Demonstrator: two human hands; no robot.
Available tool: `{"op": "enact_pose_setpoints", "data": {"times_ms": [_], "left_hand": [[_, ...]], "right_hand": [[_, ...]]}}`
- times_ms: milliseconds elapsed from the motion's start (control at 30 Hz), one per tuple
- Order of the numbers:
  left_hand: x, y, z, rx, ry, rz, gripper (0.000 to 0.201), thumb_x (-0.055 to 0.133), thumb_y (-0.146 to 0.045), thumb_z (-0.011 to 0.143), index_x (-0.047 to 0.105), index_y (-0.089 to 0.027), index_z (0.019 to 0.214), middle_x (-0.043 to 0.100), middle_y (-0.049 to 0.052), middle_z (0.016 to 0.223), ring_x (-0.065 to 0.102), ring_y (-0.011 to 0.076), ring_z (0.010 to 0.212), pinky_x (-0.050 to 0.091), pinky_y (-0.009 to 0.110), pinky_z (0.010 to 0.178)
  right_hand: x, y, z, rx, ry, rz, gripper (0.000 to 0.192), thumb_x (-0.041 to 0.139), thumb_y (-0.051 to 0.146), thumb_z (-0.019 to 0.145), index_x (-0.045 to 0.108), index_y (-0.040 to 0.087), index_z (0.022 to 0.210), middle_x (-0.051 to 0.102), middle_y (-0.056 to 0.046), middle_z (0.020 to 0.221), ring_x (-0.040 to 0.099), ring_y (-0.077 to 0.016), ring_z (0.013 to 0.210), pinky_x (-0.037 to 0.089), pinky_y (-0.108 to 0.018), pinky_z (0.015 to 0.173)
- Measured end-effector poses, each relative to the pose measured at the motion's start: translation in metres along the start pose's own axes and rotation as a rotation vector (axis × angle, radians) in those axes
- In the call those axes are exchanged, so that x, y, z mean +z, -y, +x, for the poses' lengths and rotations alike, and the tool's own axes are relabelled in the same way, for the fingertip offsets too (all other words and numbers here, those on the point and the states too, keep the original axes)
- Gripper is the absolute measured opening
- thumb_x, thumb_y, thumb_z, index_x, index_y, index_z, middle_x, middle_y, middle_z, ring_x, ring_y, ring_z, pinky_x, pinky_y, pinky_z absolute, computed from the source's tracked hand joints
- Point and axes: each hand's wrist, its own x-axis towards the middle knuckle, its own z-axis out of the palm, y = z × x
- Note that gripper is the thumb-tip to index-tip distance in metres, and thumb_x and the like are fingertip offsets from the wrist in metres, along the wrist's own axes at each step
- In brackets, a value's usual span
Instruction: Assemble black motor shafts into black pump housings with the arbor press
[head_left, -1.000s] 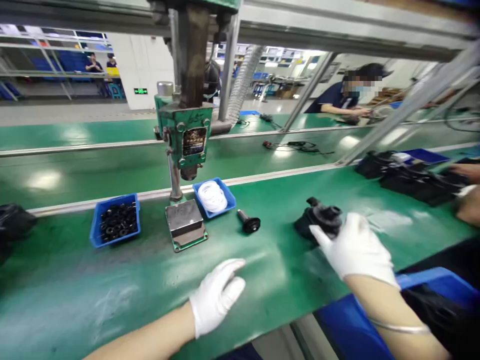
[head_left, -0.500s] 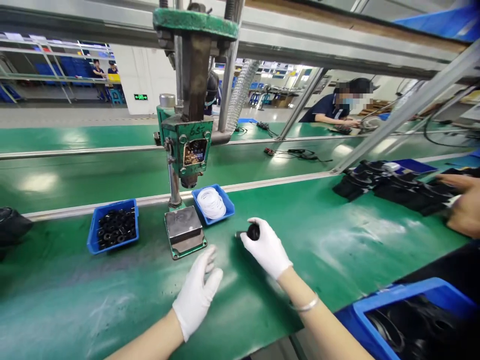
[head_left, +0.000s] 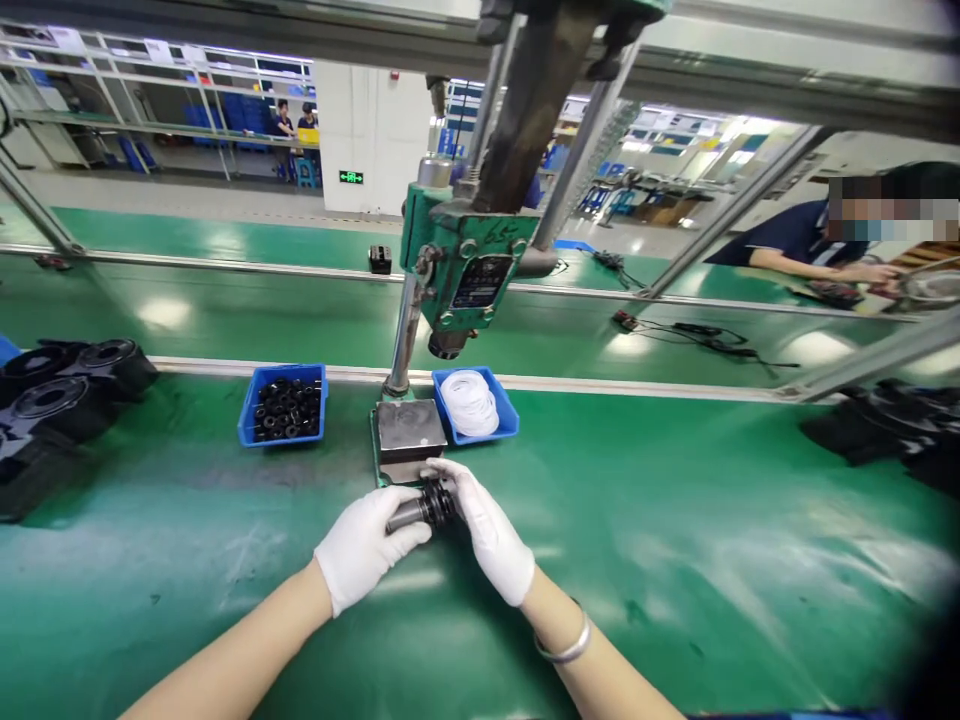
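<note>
Both gloved hands on one small black part point(head_left: 424, 508), held just above the belt point(head_left: 637, 560), right in front of the press base point(head_left: 409, 432). My left hand point(head_left: 364, 548) wraps the grey shaft end; my right hand point(head_left: 487, 530) pinches the ribbed black head. It looks like rigid metal or plastic, light, maybe slick under cotton gloves. Best grip is around the shaft. Bin of black rings point(head_left: 283, 408) to the left, bin of white rings point(head_left: 471, 403) to the right.

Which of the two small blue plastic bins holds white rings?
The small blue plastic bin right of the press base, holding white rings; the blue bin left of the press holds black rubber parts.
</note>
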Motion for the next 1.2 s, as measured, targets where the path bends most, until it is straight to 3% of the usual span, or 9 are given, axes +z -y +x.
{"op": "enact_pose_setpoints", "data": {"times_ms": [100,233,333,400,467,600,700,933,1200], "left_hand": [[-0.004,0.005,0.003,-0.006,-0.005,0.063,0.034,0.063,-0.035,0.084,0.063,-0.021,0.115,0.070,0.007,0.116,0.066,0.0244,0.107,0.050,0.037,0.096],[-0.004,0.002,0.009,-0.023,0.049,0.051,0.030,0.064,-0.033,0.083,0.064,-0.021,0.111,0.072,0.004,0.108,0.067,0.0238,0.100,0.051,0.034,0.090],[-0.002,0.001,0.009,-0.042,0.083,0.090,0.030,0.064,-0.027,0.082,0.064,-0.022,0.112,0.071,0.004,0.109,0.066,0.0239,0.099,0.050,0.034,0.089],[-0.001,0.002,0.008,-0.042,0.086,0.170,0.032,0.065,-0.026,0.082,0.064,-0.021,0.113,0.071,0.005,0.110,0.065,0.0258,0.101,0.049,0.036,0.089],[-0.001,0.004,0.006,-0.036,0.087,0.210,0.032,0.065,-0.027,0.082,0.063,-0.021,0.113,0.070,0.005,0.111,0.064,0.0268,0.102,0.049,0.037,0.089],[-0.004,0.008,0.005,-0.042,0.072,0.175,0.033,0.065,-0.032,0.085,0.062,-0.023,0.116,0.069,0.005,0.114,0.064,0.0261,0.105,0.049,0.036,0.090],[-0.008,0.009,0.005,-0.037,0.059,0.154,0.035,0.065,-0.036,0.085,0.061,-0.025,0.118,0.068,0.004,0.115,0.064,0.0251,0.106,0.049,0.034,0.090],[-0.013,0.005,0.005,-0.075,0.011,0.137,0.035,0.064,-0.037,0.085,0.059,-0.022,0.116,0.068,0.005,0.112,0.064,0.0238,0.102,0.049,0.034,0.089],[-0.016,0.009,0.004,-0.064,0.022,0.067,0.033,0.065,-0.037,0.084,0.060,-0.022,0.112,0.069,0.003,0.108,0.064,0.0236,0.100,0.048,0.035,0.089]], "right_hand": [[-0.006,-0.004,0.000,0.009,0.071,-0.014,0.052,0.024,0.056,0.100,0.052,0.024,0.131,0.060,-0.010,0.130,0.055,-0.0239,0.125,0.040,-0.044,0.110],[-0.011,0.001,-0.002,-0.009,0.177,-0.196,0.055,0.046,0.058,0.094,0.048,0.024,0.137,0.055,-0.011,0.139,0.051,-0.0271,0.129,0.038,-0.044,0.112],[-0.008,0.004,-0.002,0.082,0.178,-0.263,0.054,0.043,0.059,0.094,0.052,0.021,0.131,0.066,-0.011,0.114,0.068,-0.0233,0.090,0.054,-0.040,0.088],[-0.006,0.002,-0.002,0.161,0.183,-0.247,0.051,0.036,0.058,0.096,0.055,0.021,0.126,0.068,-0.005,0.084,0.062,-0.0171,0.058,0.055,-0.035,0.067],[-0.005,0.000,-0.004,0.184,0.164,-0.208,0.052,0.030,0.058,0.098,0.057,0.022,0.124,0.066,-0.002,0.074,0.056,-0.0153,0.049,0.052,-0.033,0.058],[-0.010,-0.004,-0.006,0.076,0.064,-0.166,0.051,0.030,0.056,0.099,0.054,0.024,0.132,0.067,-0.009,0.116,0.068,-0.0224,0.091,0.054,-0.038,0.087],[-0.015,-0.004,-0.006,0.028,0.075,-0.147,0.048,0.034,0.052,0.100,0.052,0.025,0.136,0.060,-0.008,0.133,0.055,-0.0251,0.125,0.040,-0.041,0.109],[-0.011,-0.005,-0.008,0.158,0.128,-0.045,0.053,0.032,0.052,0.101,0.047,0.020,0.139,0.071,-0.008,0.099,0.066,-0.0189,0.071,0.052,-0.041,0.085],[-0.010,-0.006,-0.008,0.169,0.094,-0.020,0.051,0.032,0.049,0.101,0.049,0.015,0.134,0.065,-0.003,0.068,0.061,-0.0167,0.055,0.053,-0.032,0.058]]}}
